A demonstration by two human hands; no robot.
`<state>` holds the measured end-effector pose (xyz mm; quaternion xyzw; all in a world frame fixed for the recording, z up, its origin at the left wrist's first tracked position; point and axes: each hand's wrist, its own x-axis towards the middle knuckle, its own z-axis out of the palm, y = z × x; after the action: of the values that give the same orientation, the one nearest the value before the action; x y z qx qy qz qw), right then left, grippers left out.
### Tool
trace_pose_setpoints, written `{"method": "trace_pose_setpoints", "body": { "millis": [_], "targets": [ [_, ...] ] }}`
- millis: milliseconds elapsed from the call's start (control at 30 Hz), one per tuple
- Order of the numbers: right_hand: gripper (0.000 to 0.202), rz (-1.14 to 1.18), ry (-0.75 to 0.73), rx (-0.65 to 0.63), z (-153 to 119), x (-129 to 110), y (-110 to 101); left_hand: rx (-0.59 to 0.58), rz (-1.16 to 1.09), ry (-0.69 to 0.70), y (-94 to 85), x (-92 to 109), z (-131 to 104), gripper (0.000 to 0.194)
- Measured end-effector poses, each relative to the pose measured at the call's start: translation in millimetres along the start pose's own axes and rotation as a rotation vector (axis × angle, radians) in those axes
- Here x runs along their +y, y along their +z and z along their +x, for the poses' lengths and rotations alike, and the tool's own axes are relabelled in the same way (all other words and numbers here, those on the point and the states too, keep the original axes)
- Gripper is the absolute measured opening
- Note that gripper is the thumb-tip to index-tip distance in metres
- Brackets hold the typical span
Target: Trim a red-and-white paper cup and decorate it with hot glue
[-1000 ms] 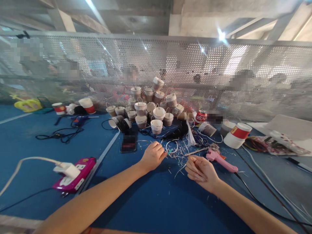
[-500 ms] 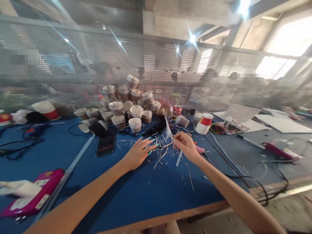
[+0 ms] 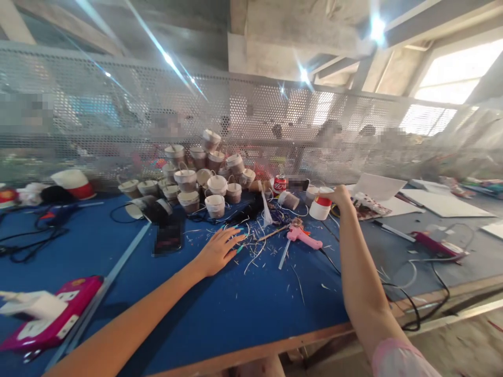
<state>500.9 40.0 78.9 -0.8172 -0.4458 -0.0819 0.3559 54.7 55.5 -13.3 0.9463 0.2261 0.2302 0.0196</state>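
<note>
Resting the left hand [image 3: 220, 252], fingers spread and empty, on a blue tabletop [image 3: 236, 319] strewn with pale scraps [image 3: 258, 252], before a perforated screen [image 3: 259, 99], under a concrete ceiling [image 3: 279, 42]. Having the right hand [image 3: 342, 199] beside the rim of a red-and-white tub [image 3: 320, 211]; cannot tell how far closed or whether gripping. Can make out Coca-Cola script [image 3: 280, 186] on a red can [image 3: 280, 181], left of the tub.

A white container [image 3: 319, 210] with a red upper band stands upright on the tabletop [image 3: 251, 309]
</note>
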Motion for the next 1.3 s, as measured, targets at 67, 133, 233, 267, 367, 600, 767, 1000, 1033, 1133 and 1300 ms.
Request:
{"method": "trace_pose_setpoints", "body": {
  "millis": [67,133,233,267,367,600,767,1000,1033,1133,1300],
  "targets": [
    [0.044,-0.036,0.083,-0.02,-3,-1,9,-0.012,-0.013,-0.004,0.5,-1,-1,0.04],
    [0.038,-0.063,0.143,-0.05,-4,-2,13,-0.035,-0.023,-0.015,1.0,-1,-1,0.04],
    [0.033,-0.082,0.171,-0.066,-5,0,11,-0.057,-0.033,-0.03,2.0,-2,-1,0.038],
    [0.033,-0.082,0.175,-0.06,-5,1,9,-0.061,-0.04,-0.03,2.3,-2,-1,0.037],
    [0.036,-0.038,0.186,0.007,-4,2,4,-0.06,-0.064,-0.023,3.1,-3,-1,0.038],
    [0.051,0.191,0.167,0.348,-6,-9,0,-0.064,-0.074,-0.03,0.9,-1,-1,0.04],
    [0.066,0.288,0.054,0.615,-7,-38,-26,-0.021,-0.068,-0.039,-0.8,3,-1,0.041],
    [0.038,0.939,-0.275,0.157,-73,-141,-4,0.144,-0.457,-0.26,-1.8,-3,-3,0.058],
    [0.037,1.05,-0.231,0.017,-94,-153,11,0.169,-0.6,-0.299,-1.9,-4,-2,0.064],
    [0.044,1.157,-0.152,-0.228,-163,-171,53,0.269,-1.083,-0.374,-0.6,-1,3,0.075],
    [0.053,0.892,-0.532,-0.372,-237,-165,78,0.352,-1.504,-0.556,4.3,14,8,0.071]
  ]
}}
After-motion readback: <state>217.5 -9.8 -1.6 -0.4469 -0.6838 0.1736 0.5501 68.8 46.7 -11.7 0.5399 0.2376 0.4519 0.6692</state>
